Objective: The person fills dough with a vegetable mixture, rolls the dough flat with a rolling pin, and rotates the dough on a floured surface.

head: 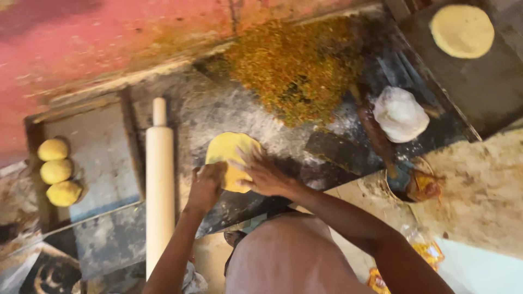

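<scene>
dough disc (231, 158) partly hidden under hands, lower stone slab (109, 239) blurred

Left hand (206, 185) loosely curled, right hand (265, 175) fingers spread flat, close together

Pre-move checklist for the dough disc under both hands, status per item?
1. Both hands on the yellow dough disc: left hand at its lower left edge, right hand on its right side: ok.
2. Rolling pin free, lying left of the hands: ok.
3. Three dough balls lined up on the tray at left: ok.
4. Filling heap apart from the disc: ok.
5. Disc thickness even: cannot tell.
</scene>
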